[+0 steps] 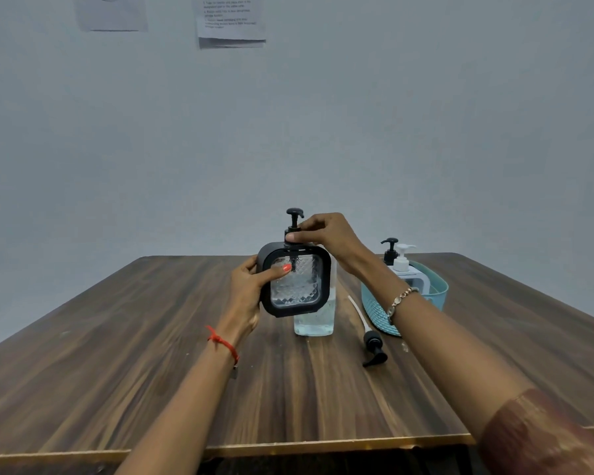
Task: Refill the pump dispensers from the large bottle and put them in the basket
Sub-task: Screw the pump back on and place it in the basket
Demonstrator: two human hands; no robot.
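Behind our wooden table (151, 337) rises a pale blue-grey wall (323, 132) with two paper sheets (232, 18) stuck near the top. We hold a square black dispenser (294, 281) with a clear patterned window up above the table: our left hand (251, 296) clasps its left side, thumb across the window, while our right hand (326, 236) pinches the collar of its black pump (294, 221). Just behind it stands the large bottle (314, 317), open and partly filled with clear liquid. A loose black pump head (372, 344) with a white tube lies on the table beside the teal basket (436, 289), which already holds two dispensers (400, 260).
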